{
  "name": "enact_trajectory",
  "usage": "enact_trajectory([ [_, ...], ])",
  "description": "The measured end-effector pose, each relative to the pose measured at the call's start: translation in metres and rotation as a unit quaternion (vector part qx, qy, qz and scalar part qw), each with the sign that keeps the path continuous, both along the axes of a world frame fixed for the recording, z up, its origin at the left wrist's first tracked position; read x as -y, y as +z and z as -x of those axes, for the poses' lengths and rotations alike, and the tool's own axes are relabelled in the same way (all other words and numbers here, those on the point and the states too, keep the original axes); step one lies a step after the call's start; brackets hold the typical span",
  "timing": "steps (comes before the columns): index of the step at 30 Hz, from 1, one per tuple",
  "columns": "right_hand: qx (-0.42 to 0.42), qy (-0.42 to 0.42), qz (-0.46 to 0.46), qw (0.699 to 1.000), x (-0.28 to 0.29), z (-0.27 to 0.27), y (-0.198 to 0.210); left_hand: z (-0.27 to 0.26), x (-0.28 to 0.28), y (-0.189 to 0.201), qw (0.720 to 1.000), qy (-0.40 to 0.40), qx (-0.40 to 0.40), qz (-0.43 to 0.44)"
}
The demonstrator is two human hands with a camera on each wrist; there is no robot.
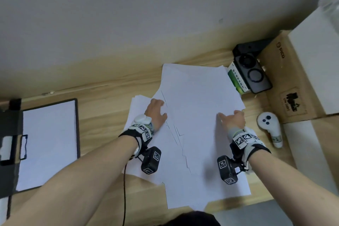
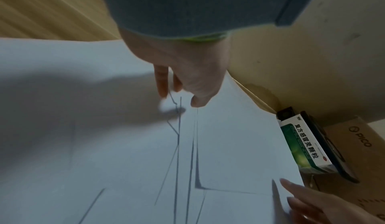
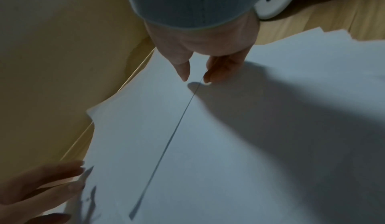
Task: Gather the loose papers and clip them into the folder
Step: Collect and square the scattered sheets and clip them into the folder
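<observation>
Several loose white papers (image 1: 198,115) lie fanned out in an untidy overlapping pile in the middle of the wooden table (image 1: 102,126). My left hand (image 1: 161,108) rests on the pile's left side, its straight fingers (image 2: 162,85) and thumb touching the sheets beside staggered edges. At the pile's right side my right hand (image 1: 231,113) touches the paper, its thumb (image 3: 183,72) on the top sheet and the other fingers just past that sheet's edge. The open black folder (image 1: 78,134) lies far left with one white sheet on it and its clip (image 1: 11,147) at the left end.
A green-and-white medicine box (image 1: 236,80) and a black device (image 1: 253,73) sit at the pile's far right corner. A white controller (image 1: 268,126) lies right of my right hand. Cardboard boxes (image 1: 293,79) block the right side. A black cable (image 1: 124,189) hangs from my left wrist.
</observation>
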State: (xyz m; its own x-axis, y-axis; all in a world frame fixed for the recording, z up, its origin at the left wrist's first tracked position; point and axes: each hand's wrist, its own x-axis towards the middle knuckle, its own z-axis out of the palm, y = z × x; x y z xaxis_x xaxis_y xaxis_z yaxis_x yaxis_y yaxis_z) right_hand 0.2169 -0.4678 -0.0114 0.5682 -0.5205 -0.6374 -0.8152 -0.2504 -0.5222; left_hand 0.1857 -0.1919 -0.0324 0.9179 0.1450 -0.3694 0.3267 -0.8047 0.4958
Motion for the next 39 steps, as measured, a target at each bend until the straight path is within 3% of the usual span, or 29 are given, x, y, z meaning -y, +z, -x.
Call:
enact_trajectory([
  [4, 0.001, -0.075, -0.009, 0.997, -0.007, -0.004, -0.008, -0.027, -0.003, -0.001, 0.999, -0.030, 0.025, -0.002],
  [7, 0.017, -0.099, -0.010, 0.995, -0.012, -0.007, -0.015, -0.052, -0.002, -0.004, 0.998, -0.062, -0.002, -0.015],
  [14, 0.037, -0.036, 0.006, 0.999, -0.016, -0.008, -0.019, -0.079, 0.004, 0.000, 0.988, -0.102, -0.044, -0.105],
  [20, 0.074, 0.050, 0.005, 0.996, -0.024, 0.004, -0.022, -0.065, -0.003, -0.001, 0.994, -0.064, -0.024, -0.084],
  [25, 0.094, 0.022, -0.023, 0.995, -0.023, 0.017, -0.017, -0.066, -0.011, 0.010, 0.991, -0.066, -0.099, -0.061],
  [31, 0.035, -0.006, -0.009, 0.999, -0.016, 0.034, -0.011, -0.056, -0.008, 0.030, 0.991, -0.090, -0.096, -0.040],
  [35, -0.006, 0.032, 0.005, 0.999, -0.031, 0.040, -0.003, -0.017, -0.001, 0.041, 0.981, -0.102, -0.159, -0.049],
  [39, -0.015, 0.075, 0.004, 0.997, -0.039, 0.048, -0.003, 0.029, 0.016, 0.034, 0.968, -0.111, -0.226, 0.005],
])
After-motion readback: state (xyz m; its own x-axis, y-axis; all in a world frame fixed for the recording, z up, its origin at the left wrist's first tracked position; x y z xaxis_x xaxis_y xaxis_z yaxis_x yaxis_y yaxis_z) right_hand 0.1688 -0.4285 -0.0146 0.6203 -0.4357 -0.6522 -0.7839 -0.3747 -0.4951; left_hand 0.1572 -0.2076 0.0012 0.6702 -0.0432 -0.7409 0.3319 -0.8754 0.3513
